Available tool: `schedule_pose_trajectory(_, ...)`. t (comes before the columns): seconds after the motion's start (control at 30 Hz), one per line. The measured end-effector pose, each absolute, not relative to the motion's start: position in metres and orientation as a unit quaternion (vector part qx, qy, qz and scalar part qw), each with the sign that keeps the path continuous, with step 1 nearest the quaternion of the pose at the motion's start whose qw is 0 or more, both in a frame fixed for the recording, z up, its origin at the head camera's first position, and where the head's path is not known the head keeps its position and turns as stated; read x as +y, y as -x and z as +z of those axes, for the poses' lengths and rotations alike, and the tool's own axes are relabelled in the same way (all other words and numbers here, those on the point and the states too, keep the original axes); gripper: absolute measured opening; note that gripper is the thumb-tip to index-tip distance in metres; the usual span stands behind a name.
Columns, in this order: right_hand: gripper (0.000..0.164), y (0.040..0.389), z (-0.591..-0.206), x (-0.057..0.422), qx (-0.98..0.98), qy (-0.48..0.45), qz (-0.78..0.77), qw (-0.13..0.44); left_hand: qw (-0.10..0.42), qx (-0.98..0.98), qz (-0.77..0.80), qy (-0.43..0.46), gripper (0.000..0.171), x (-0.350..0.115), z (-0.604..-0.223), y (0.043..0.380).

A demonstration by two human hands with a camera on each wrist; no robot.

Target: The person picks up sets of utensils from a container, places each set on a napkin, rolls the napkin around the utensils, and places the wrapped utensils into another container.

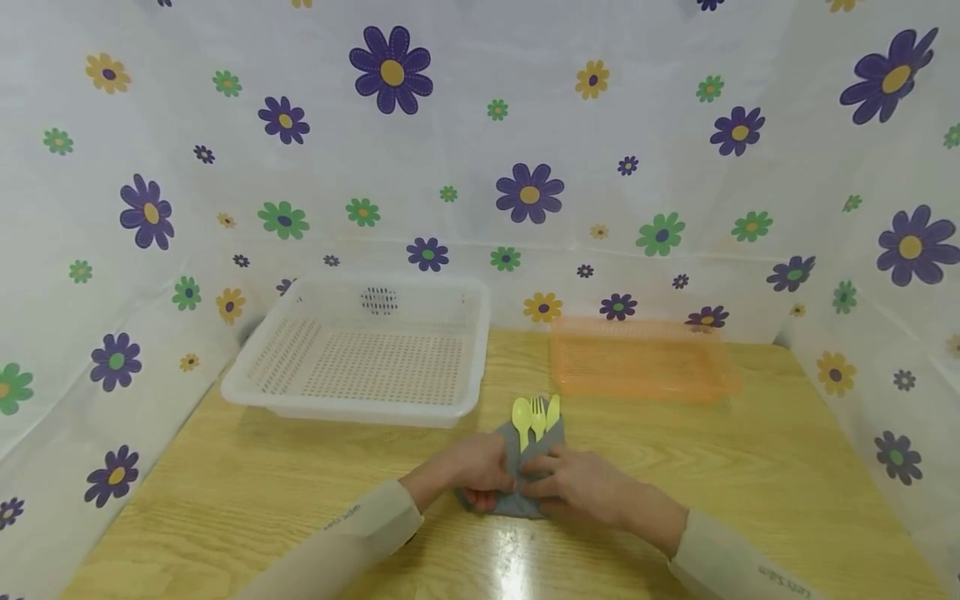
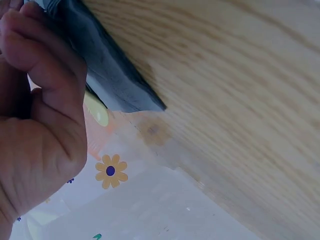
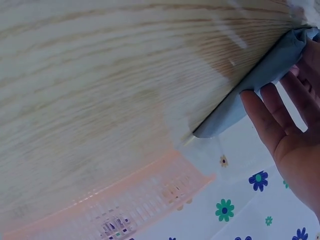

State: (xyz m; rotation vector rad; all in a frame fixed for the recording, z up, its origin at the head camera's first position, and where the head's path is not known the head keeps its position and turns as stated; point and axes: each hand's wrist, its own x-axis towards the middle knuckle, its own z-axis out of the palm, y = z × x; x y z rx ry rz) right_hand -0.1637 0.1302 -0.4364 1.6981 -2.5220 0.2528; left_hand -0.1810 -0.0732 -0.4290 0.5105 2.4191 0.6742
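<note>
- Pinched a grey cloth's left side with the curled left hand.
- Touched its right fold with spread fingers of the right hand.
- Lay on the wooden table, between both hands.
- Held a yellow spoon, fork and knife, with far ends exposed.
- Stood behind: a white basket leftward, an orange basket rightward.

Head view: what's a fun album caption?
Bare hands on folded grey cloth, yellow spoon, yellow fork and yellow knife peeking out!

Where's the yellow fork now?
Head view, right of centre: the yellow fork lies between the yellow spoon and yellow knife, lower end covered by folded grey cloth.
</note>
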Motion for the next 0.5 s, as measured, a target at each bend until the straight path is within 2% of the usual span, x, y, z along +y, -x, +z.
schedule_pose_trajectory(0.5, 0.032, 0.1627, -0.4292, 0.1247, -0.838, -0.542, 0.069, -0.007, 0.298, 0.894, 0.277, -0.187, 0.033, -0.0742, -0.4301, 0.1814)
